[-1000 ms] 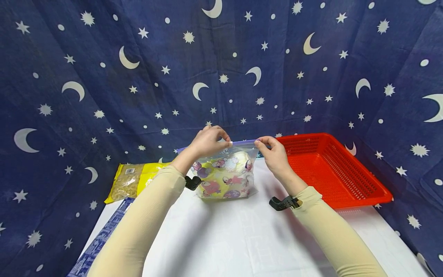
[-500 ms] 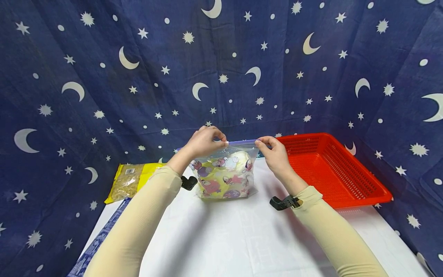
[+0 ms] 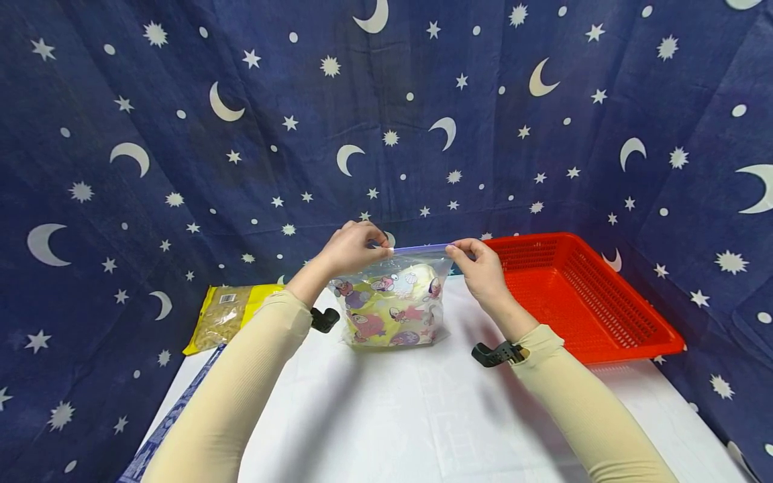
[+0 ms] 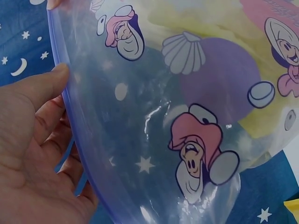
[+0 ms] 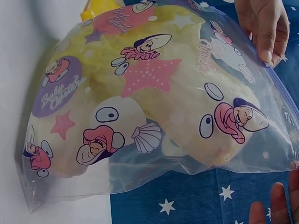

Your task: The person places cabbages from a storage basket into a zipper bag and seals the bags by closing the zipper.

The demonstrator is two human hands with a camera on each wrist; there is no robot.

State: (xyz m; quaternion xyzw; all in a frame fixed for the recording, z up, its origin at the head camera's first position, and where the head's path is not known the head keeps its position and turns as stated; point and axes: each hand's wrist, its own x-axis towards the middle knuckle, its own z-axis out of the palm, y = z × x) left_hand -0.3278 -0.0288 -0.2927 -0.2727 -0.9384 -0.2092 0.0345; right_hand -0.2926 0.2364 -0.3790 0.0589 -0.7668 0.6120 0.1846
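A clear zip bag (image 3: 395, 305) printed with cartoon oysters, shells and starfish stands upright on the white table, with pale yellow contents showing through it. The contents' kind cannot be told. Along its top runs a purple zip strip (image 3: 424, 249). My left hand (image 3: 353, 251) pinches this strip left of its middle; in the left wrist view the thumb of the left hand (image 4: 35, 135) presses against the strip, fingers behind it. My right hand (image 3: 483, 272) pinches the bag's top right corner. Part of the bag's left end is hidden behind my left hand and forearm.
A red plastic basket (image 3: 604, 339) stands at the right, close to my right hand. At the back left lies a yellow packet (image 3: 226, 315) with a clear window, partly behind my left sleeve. A blue patterned strip (image 3: 175, 419) runs along the left table edge. A starry curtain (image 3: 386, 121) hangs behind.
My left hand has slid leftward along the zip strip, from near its middle. The right hand stays at the right corner, and the bag stands where it was.
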